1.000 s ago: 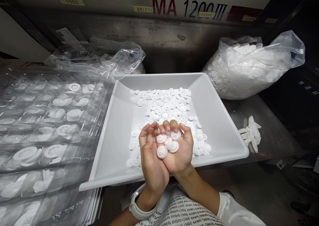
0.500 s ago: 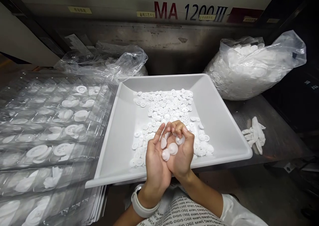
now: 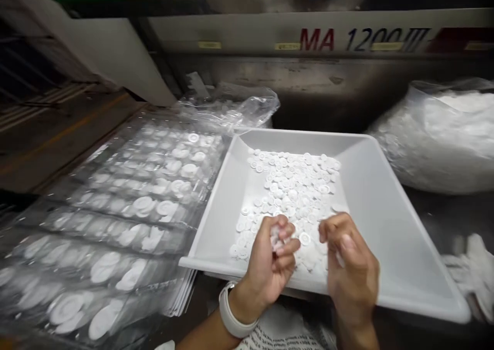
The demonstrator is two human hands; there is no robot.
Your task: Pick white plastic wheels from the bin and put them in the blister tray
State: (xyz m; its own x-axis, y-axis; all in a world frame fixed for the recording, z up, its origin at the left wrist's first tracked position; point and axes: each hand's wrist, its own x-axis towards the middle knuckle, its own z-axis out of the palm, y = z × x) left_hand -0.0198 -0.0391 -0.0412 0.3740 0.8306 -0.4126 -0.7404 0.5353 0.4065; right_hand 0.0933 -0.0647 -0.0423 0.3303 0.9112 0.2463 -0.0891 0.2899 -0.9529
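My left hand [image 3: 270, 257] is curled over the front of a white plastic tray [image 3: 370, 195], with several small white plastic discs [image 3: 275, 237] gripped in its fingers. My right hand [image 3: 349, 262] hangs over the tray's front right, its fingers curled and blurred by motion. A pale sliver shows at those fingers, but I cannot tell what it is. A heap of loose white discs [image 3: 289, 185] fills the tray's middle and reaches close to both hands.
Stacked clear blister trays [image 3: 127, 206] with white discs lie left of the tray. A clear bag of white discs [image 3: 443, 139] sits to the right, and white gloves [image 3: 471, 273] lie at the lower right. Behind stands a steel machine panel [image 3: 363, 40] marked MA 1200 III.
My hands have parted from their cupped position and their fingers have curled in. The discs no longer lie in open palms. The whole view has shifted, and the tray now sits further right.
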